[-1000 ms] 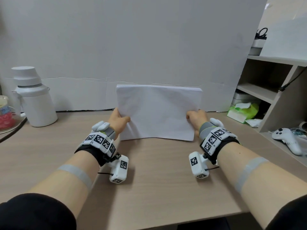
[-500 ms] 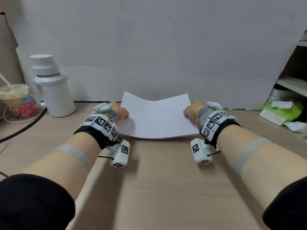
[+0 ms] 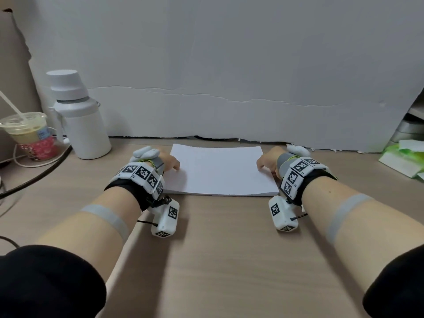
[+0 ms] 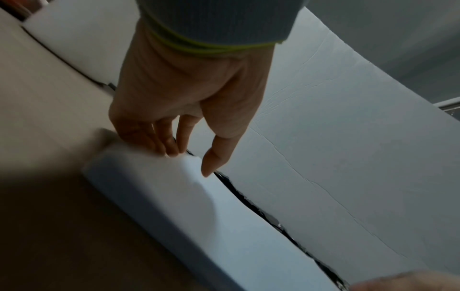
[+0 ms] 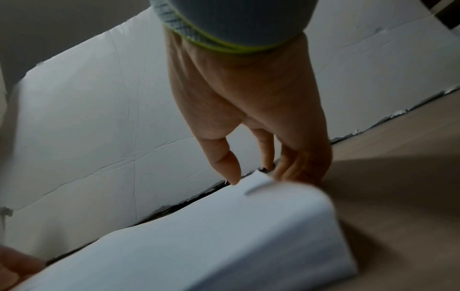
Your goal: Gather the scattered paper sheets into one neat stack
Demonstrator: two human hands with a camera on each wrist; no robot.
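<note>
A white paper stack (image 3: 220, 171) lies flat on the wooden table (image 3: 229, 249), close to the white backboard. My left hand (image 3: 168, 162) holds its left edge, thumb on top. In the left wrist view the left hand (image 4: 189, 161) has its fingers (image 4: 169, 149) against the side of the paper stack (image 4: 224, 226). My right hand (image 3: 267, 160) holds the right edge the same way. The right wrist view has the right hand (image 5: 256, 177) with its thumb on the paper stack (image 5: 224, 236) and its fingers (image 5: 291, 173) behind the corner.
A white flask (image 3: 78, 118) and a plastic drink cup (image 3: 29, 134) stand at the back left, with a black cable (image 3: 34, 180) beside them. The backboard (image 3: 229, 65) closes the far side. A green tissue pack (image 3: 399, 159) lies at the right by a shelf.
The stack stood upright on its long edge between both hands a second ago. It has been tipped and lowered, and it now lies flat with both hands still at its sides.
</note>
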